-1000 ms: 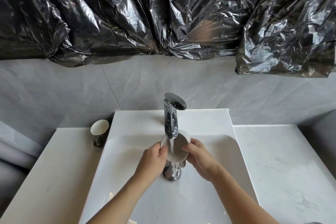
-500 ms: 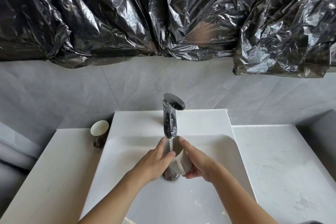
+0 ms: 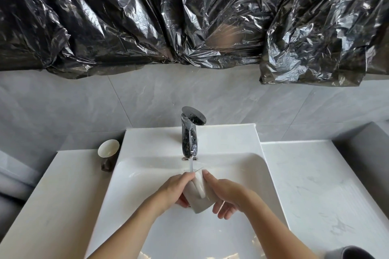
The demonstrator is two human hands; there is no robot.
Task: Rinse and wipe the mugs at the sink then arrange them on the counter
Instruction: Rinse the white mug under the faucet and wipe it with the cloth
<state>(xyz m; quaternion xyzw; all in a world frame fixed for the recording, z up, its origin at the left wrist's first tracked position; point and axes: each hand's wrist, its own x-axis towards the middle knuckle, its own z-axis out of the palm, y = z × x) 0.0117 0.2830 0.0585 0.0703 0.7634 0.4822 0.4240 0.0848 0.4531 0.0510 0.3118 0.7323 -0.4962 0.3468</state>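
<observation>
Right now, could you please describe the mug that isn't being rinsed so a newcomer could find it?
Start at the white sink, then look to the counter left of it. At its back corner by the wall stands a mug: dark outside, cream inside, untouched by either hand.

A single head-worn wide-angle view looks forward and down from close above the sink (image 3: 271,185), facing the wall (image 3: 105,107) behind it.

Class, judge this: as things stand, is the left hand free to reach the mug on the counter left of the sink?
Probably not yet. The left hand grips the mug under the tap with the right hand. The path to the counter mug looks unobstructed.
</observation>
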